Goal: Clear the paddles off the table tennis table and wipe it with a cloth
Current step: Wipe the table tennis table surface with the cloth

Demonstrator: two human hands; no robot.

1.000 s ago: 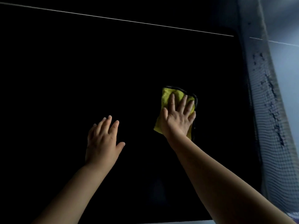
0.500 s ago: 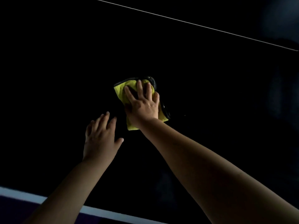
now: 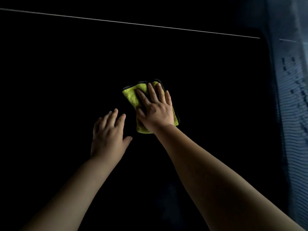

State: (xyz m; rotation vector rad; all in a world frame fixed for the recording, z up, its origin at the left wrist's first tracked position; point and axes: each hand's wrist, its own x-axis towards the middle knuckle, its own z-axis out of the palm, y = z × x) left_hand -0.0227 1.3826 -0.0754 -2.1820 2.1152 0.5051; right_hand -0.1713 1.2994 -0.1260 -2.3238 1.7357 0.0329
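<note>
Under R hand [image 3: 155,109], fingers flat & spread: yellow cloth [image 3: 131,95] on table [image 3: 66,80]; L hand [image 3: 108,135] flat beside.

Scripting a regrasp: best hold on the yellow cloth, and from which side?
Probably the bare far-left corner of the yellow cloth, pinched from the left and above. It lies folded flat on the table tennis table, and the right hand presses over its middle and right side.

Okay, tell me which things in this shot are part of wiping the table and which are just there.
In the job: yellow cloth; right hand, pressed flat on the cloth; dark table top; left hand, open beside the cloth.
Just there: net at the right edge; white line across the table.
</note>
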